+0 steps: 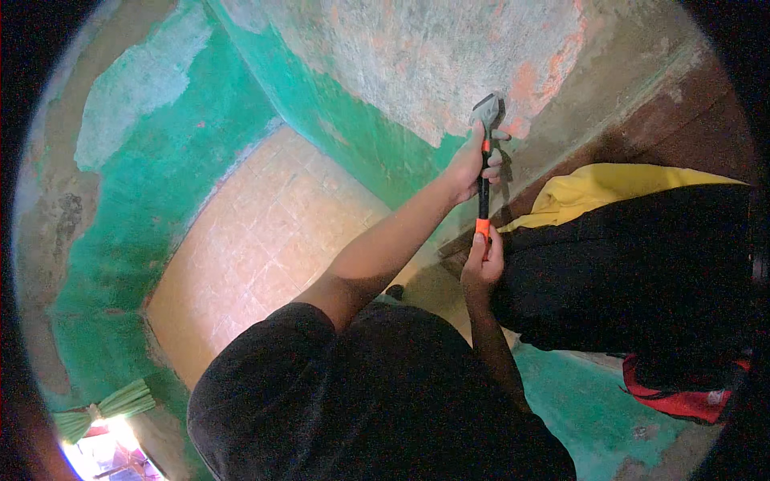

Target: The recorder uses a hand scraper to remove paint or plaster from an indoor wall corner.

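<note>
A long-handled paint scraper (484, 201) with a black and orange handle slants up against the painted wall (385, 144). Its grey head (486, 110) lies at the lower edge of a bare, whitish patch (415, 66) with orange traces, beside the green paint. My left hand (469, 165) grips the upper handle just below the head, its fingers dusted pale. Lower down, my right hand (483, 261) holds the orange end of the handle. Whether the blade's edge presses on the wall cannot be made out.
Close on my right hang dark cloth (613, 276) and yellow cloth (583, 189), in front of brown wooden panelling (680, 126). Red fabric (680, 397) shows below. Tiled floor (264, 222) meets the green walls at left. A knotted green curtain (108, 409) hangs by a bright window (114, 454).
</note>
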